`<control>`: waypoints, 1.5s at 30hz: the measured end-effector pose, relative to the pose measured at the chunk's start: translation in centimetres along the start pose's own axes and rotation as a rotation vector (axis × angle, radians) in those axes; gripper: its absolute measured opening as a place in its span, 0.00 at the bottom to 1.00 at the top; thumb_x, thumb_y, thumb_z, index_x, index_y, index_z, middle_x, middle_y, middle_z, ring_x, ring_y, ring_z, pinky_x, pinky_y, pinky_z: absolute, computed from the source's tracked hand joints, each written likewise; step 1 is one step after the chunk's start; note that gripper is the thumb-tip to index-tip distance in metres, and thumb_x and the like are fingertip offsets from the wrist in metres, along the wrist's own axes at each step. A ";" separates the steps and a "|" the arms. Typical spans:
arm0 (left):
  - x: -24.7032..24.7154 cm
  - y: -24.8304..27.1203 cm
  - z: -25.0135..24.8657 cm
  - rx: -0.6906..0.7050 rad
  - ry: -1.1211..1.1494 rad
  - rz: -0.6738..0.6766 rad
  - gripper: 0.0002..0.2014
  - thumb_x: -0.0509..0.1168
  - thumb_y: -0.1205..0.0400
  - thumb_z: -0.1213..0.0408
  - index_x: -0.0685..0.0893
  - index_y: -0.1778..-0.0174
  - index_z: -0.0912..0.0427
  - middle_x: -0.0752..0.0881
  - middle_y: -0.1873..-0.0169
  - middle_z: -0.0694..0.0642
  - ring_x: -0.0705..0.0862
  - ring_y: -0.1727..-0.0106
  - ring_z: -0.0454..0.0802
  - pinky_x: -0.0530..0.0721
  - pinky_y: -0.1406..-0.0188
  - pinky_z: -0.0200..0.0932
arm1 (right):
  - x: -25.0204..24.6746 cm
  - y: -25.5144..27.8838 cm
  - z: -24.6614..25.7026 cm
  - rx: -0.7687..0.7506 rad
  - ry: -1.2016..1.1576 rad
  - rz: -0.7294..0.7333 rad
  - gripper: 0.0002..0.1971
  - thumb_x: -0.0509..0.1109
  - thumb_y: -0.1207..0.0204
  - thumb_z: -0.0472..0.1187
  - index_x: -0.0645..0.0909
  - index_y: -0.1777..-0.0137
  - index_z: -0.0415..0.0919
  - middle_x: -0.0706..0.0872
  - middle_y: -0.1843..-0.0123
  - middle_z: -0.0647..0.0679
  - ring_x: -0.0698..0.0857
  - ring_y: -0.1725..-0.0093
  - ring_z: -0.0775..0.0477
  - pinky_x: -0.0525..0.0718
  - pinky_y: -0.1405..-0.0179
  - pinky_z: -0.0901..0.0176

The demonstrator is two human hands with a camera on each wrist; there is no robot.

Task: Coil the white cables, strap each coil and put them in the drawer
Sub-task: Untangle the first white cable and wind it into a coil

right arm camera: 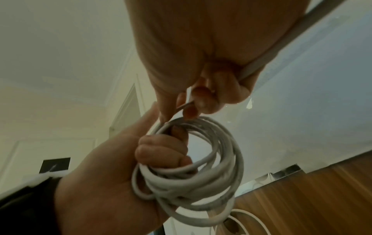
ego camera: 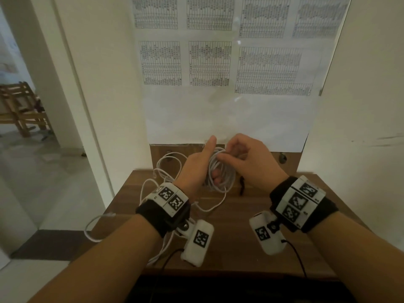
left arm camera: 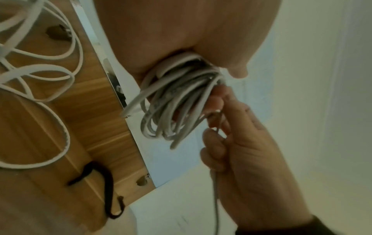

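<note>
My left hand [ego camera: 200, 165] grips a coil of white cable [ego camera: 220, 173] above the wooden table [ego camera: 262, 215], fingers curled through the loops [right arm camera: 161, 152], thumb pointing up. My right hand [ego camera: 242, 154] pinches the cable's free run at the top of the coil [right arm camera: 189, 101]. In the left wrist view the coil [left arm camera: 173, 103] hangs from the palm with the right hand [left arm camera: 237, 143] beside it. A second loose white cable [ego camera: 166, 165] lies tangled at the table's left. A black strap [ego camera: 241, 184] lies on the table right of the coil, the same strap [left arm camera: 104, 190] in the left wrist view.
The table stands against a white wall with printed sheets [ego camera: 207, 62] under plastic. Part of the loose cable [ego camera: 94, 226] hangs over the table's left edge. A doorway with a wooden chair [ego camera: 19, 106] opens at the far left.
</note>
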State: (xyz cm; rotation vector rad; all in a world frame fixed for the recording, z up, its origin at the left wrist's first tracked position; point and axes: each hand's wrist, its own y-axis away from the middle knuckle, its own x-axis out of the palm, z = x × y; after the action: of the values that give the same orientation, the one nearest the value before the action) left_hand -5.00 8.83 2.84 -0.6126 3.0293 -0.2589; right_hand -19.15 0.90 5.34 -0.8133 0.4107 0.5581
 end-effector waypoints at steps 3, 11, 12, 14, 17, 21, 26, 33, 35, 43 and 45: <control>0.0 0.0 -0.1 -0.052 0.233 0.084 0.24 0.70 0.23 0.36 0.84 0.70 0.54 0.67 0.80 0.50 0.65 0.81 0.46 0.63 0.73 0.40 | 0.2 -0.1 -0.4 0.052 0.123 -0.048 0.22 0.73 0.30 0.66 0.78 0.52 0.49 0.82 0.55 0.51 0.82 0.56 0.50 0.84 0.57 0.53; -1.0 0.0 -0.1 -0.180 0.545 0.308 0.21 0.70 0.21 0.43 0.79 0.69 0.58 0.66 0.82 0.50 0.63 0.80 0.44 0.68 0.71 0.38 | -0.1 0.6 -1.3 0.172 -0.075 0.319 0.48 0.74 0.38 0.72 0.67 0.20 0.52 0.82 0.33 0.59 0.85 0.38 0.61 0.85 0.39 0.58; -1.1 0.0 0.0 -0.191 0.576 0.333 0.21 0.69 0.20 0.44 0.77 0.71 0.56 0.66 0.85 0.47 0.63 0.83 0.42 0.61 0.71 0.39 | -0.3 0.6 -1.4 0.189 -0.086 0.350 0.51 0.79 0.40 0.69 0.65 0.18 0.52 0.82 0.31 0.60 0.84 0.36 0.61 0.85 0.37 0.58; -1.1 0.0 0.1 -0.189 0.572 0.354 0.22 0.67 0.19 0.46 0.78 0.75 0.54 0.65 0.88 0.45 0.62 0.85 0.41 0.52 0.66 0.44 | -0.5 0.7 -1.3 0.214 -0.180 0.354 0.41 0.84 0.36 0.57 0.73 0.23 0.51 0.87 0.36 0.56 0.87 0.39 0.57 0.87 0.38 0.56; -0.7 0.2 0.2 -0.145 0.510 0.295 0.14 0.69 0.20 0.52 0.83 0.67 0.57 0.65 0.84 0.45 0.63 0.83 0.41 0.68 0.68 0.38 | -0.3 0.8 -1.0 0.225 -0.339 0.267 0.14 0.75 0.21 0.39 0.84 0.37 0.47 0.93 0.48 0.46 0.92 0.49 0.48 0.91 0.48 0.54; 0.5 0.1 0.1 -0.082 0.456 0.173 0.07 0.71 0.20 0.61 0.86 0.56 0.62 0.64 0.80 0.48 0.64 0.81 0.41 0.70 0.80 0.33 | 0.7 0.8 -1.8 0.209 -0.292 0.100 0.08 0.69 0.15 0.41 0.83 0.40 0.41 0.90 0.51 0.43 0.90 0.52 0.47 0.88 0.52 0.48; 0.4 0.2 -0.1 -0.212 0.575 0.304 0.22 0.68 0.20 0.44 0.73 0.72 0.54 0.59 0.84 0.47 0.59 0.83 0.42 0.54 0.76 0.38 | 1.3 0.5 -1.8 0.118 -0.214 0.042 0.09 0.69 0.16 0.40 0.84 0.38 0.41 0.90 0.51 0.47 0.89 0.53 0.50 0.87 0.53 0.54; -0.8 -0.4 -0.8 -0.201 0.590 0.085 0.27 0.62 0.12 0.53 0.82 0.80 0.54 0.64 0.87 0.45 0.62 0.86 0.40 0.59 0.75 0.35 | 0.3 0.9 -1.9 0.184 -0.033 0.164 0.33 0.75 0.23 0.56 0.68 0.21 0.52 0.85 0.41 0.55 0.87 0.46 0.56 0.87 0.46 0.57; -2.1 -0.8 -1.1 -0.228 0.664 -0.008 0.25 0.66 0.14 0.52 0.79 0.80 0.53 0.62 0.87 0.46 0.62 0.87 0.40 0.66 0.84 0.33 | -0.5 1.3 -2.6 0.207 0.041 0.169 0.30 0.76 0.26 0.58 0.73 0.25 0.55 0.88 0.47 0.56 0.89 0.53 0.54 0.91 0.50 0.52; -6.5 -2.4 -1.7 -0.259 0.977 -0.259 0.26 0.67 0.16 0.46 0.66 0.76 0.52 0.62 0.86 0.47 0.63 0.86 0.42 0.69 0.84 0.33 | -2.2 3.1 -5.9 0.272 0.089 -0.038 0.06 0.76 0.23 0.46 0.84 0.49 0.51 0.89 0.60 0.51 0.89 0.61 0.51 0.90 0.53 0.47; -7.0 -2.7 -1.9 -0.238 0.971 -0.323 0.25 0.67 0.16 0.45 0.67 0.74 0.52 0.63 0.86 0.47 0.64 0.85 0.43 0.73 0.82 0.33 | -2.2 3.3 -6.2 0.245 0.083 -0.095 0.02 0.76 0.22 0.44 0.86 0.52 0.50 0.87 0.62 0.53 0.86 0.62 0.56 0.88 0.56 0.57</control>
State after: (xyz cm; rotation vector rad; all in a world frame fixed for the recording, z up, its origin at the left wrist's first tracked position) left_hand 2.32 9.39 5.26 -1.3308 3.8923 -0.2612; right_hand -23.73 -2.75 0.80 -0.6179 0.5036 0.3773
